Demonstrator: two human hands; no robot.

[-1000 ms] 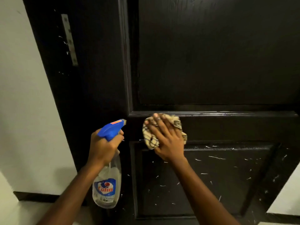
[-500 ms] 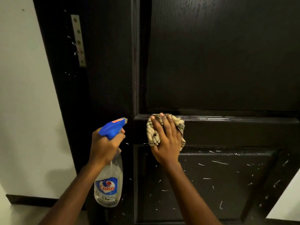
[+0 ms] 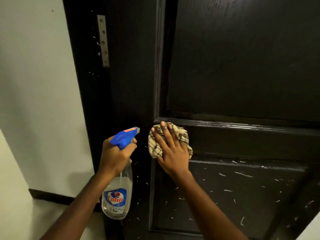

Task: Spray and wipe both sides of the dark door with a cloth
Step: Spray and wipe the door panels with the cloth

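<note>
The dark panelled door (image 3: 242, 66) fills most of the view. My right hand (image 3: 171, 151) lies flat on a beige checked cloth (image 3: 155, 144), pressing it against the door's middle rail near its left edge. My left hand (image 3: 116, 155) grips the neck of a clear spray bottle (image 3: 117, 196) with a blue trigger head, held upright just left of the cloth, nozzle pointing at the door. White flecks and droplets dot the lower panel (image 3: 233, 191).
A metal hinge plate (image 3: 103, 40) sits on the dark door frame at upper left. A pale wall (image 3: 34, 84) with a dark skirting board (image 3: 50, 196) stands to the left. Pale floor shows at bottom left.
My right hand has slid the cloth slightly left along the middle rail, fingers now pointing more upward. The bottle stays held beside it. The view has shifted a little left.
</note>
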